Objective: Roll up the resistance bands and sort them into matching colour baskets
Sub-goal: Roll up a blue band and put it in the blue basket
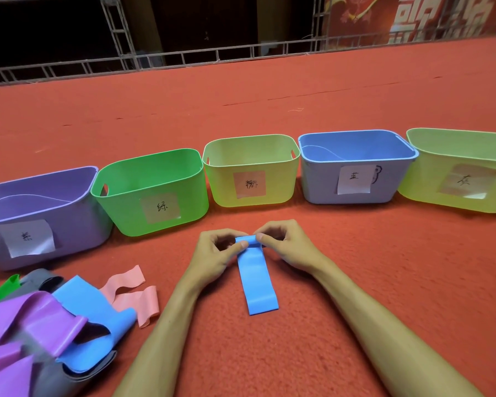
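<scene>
- The blue band point(259, 285) is laid flat on the red carpet point(341, 296), running from 12 to 6 o'clock, with its far end turned into a small roll point(248, 242).
- The roll is pinched at both ends: by the left grip point(218, 250) at 9 o'clock and by the right grip point(284, 245) at 3 o'clock, with thumbs and fingertips curled onto it.
- Equal pressure should be applied at both ends, so that a tight cylinder and not a cone is formed.
- The edges should be lined up with the flat tail as it is wound toward 6 o'clock.
- The rubber is judged springy. The pinch should be held until the blue basket point(321, 184), at 1 o'clock from the roll, is reached.
- The loose pile of bands point(55, 325) at 8 o'clock is untouched.
</scene>
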`<state>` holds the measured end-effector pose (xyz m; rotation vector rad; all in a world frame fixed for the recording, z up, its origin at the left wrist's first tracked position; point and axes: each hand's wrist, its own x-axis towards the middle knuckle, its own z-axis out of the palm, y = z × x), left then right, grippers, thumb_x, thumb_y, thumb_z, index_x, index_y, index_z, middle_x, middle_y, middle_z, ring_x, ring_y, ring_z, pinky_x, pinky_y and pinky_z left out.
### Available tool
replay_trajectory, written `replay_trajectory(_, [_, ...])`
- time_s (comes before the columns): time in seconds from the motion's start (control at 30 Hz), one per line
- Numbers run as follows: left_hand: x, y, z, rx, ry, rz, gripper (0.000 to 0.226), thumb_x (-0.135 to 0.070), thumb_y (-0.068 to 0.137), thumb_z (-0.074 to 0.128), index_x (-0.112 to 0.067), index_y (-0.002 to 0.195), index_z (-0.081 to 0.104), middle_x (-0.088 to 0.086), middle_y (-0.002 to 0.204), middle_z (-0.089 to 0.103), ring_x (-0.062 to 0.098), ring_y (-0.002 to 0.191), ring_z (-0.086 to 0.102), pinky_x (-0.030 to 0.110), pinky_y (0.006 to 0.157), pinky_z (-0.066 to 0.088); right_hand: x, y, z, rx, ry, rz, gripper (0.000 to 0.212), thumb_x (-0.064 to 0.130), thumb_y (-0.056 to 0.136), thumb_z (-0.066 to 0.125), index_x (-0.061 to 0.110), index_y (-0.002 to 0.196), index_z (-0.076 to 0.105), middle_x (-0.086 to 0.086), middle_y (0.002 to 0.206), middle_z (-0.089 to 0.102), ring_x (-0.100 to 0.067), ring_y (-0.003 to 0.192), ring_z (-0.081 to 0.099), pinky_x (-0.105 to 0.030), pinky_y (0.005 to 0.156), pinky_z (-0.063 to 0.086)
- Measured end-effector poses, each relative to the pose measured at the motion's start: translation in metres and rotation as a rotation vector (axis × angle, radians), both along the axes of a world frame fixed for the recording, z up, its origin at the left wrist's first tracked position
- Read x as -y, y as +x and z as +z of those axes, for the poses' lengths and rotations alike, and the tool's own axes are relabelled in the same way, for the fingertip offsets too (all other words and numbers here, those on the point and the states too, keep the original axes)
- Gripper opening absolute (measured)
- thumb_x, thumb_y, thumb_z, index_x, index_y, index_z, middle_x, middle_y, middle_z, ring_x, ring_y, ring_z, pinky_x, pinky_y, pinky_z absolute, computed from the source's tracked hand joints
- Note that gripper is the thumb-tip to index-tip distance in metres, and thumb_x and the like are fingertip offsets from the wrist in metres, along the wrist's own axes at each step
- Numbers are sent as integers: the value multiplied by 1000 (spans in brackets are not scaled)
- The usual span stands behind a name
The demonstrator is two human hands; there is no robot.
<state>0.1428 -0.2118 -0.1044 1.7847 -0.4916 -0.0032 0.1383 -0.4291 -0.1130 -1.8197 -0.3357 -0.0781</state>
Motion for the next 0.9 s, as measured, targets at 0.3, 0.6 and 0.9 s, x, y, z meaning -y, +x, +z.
replay_trajectory(0.3, [3, 5, -5, -56, 11, -5, 11, -21, 96, 73, -12, 96, 79, -2, 86, 77, 6, 79, 65, 21, 73, 49, 2, -1, 2, 66, 77, 14, 11, 1, 93, 72, 1, 103, 76, -9, 97, 79, -12, 88, 72, -29, 85, 56])
replay_trajectory(0.6, [-1, 3, -3, -59, -1, -41, 10, -17, 97, 72, -12, 99, 80, 6, 93, 79, 12, 84, 66, 27, 77, 51, 1, 0, 0, -10, 65, -8, 12, 20, 89, 76, 13, 97, 79, -4, 94, 80, -11, 87, 72, -34, 87, 57])
replay_trajectory(0.9, [0, 4, -5, -65, -32, -19, 22, -29, 85, 80, -19, 105, 79, 11, 84, 73, 17, 77, 56, 33, 74, 45, 2, -2, 2, 30, 97, 23, 8, 1, 93, 72, -1, 99, 76, -13, 95, 79, -12, 86, 72, -27, 83, 56])
